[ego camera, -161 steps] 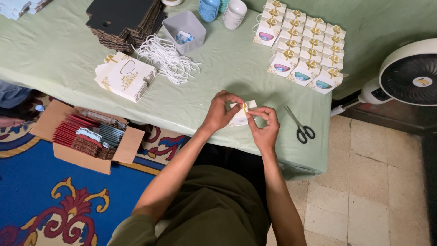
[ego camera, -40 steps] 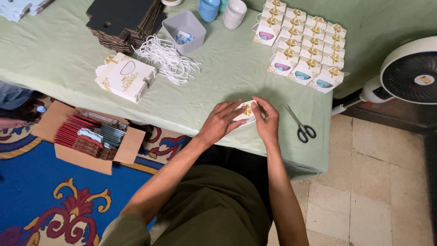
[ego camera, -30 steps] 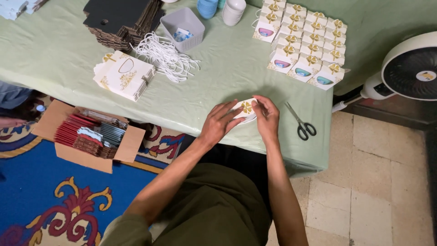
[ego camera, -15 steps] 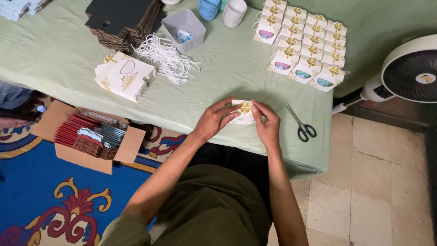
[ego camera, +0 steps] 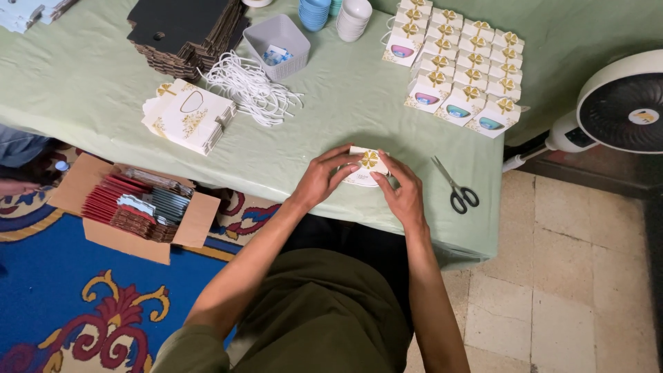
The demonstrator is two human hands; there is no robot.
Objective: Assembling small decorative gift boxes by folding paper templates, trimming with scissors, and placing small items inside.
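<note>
Head view: small white gift box [ego camera: 364, 166] was gripped on the table [ego camera: 331, 117] by left hand [ego camera: 320, 181] and right hand [ego camera: 402, 195], scissors [ego camera: 455, 186] just beside.

Small white box [ego camera: 364, 166] lowered from raised hands onto table [ego camera: 103, 90].

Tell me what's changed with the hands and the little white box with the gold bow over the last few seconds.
The small white cardboard box with a gold bow has come down from being held raised between both hands to resting on the pale green tablecloth. The left hand and right hand still grip it from either side. The black-handled scissors, the rows of finished boxes and the white cords have stayed put.
</note>
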